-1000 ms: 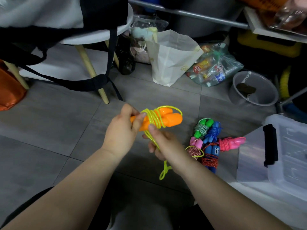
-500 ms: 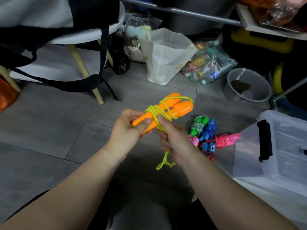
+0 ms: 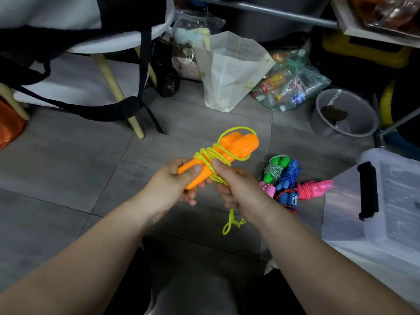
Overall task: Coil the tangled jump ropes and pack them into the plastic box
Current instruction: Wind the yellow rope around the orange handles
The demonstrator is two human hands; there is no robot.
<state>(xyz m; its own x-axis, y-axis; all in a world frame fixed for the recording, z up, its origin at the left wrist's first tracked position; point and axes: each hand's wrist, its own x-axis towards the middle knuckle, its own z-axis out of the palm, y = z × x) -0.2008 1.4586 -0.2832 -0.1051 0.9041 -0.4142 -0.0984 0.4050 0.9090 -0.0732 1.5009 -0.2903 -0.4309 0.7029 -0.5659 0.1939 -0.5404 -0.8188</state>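
A jump rope with two orange handles (image 3: 236,145) and a yellow-green cord (image 3: 211,155) wound round them is held above the floor. My left hand (image 3: 172,185) grips the narrow ends of the handles. My right hand (image 3: 236,189) pinches the cord against the handles with the thumb; a short loop of cord (image 3: 231,223) hangs below it. On the floor to the right lies a pile of coiled ropes: green (image 3: 275,168), blue (image 3: 288,176), pink (image 3: 316,188). The clear plastic box (image 3: 397,212) with a black latch stands at the right edge.
A stool with wooden legs (image 3: 116,87) and black straps stands at the back left. A white bag (image 3: 229,71), a clear bag of packets (image 3: 288,85) and a grey bowl (image 3: 343,112) sit behind the ropes. An orange bag (image 3: 9,123) is at the far left.
The orange handles have tilted up to the right and the cord has been drawn tighter; the hanging loop below my right hand is shorter. The view has shifted slightly.
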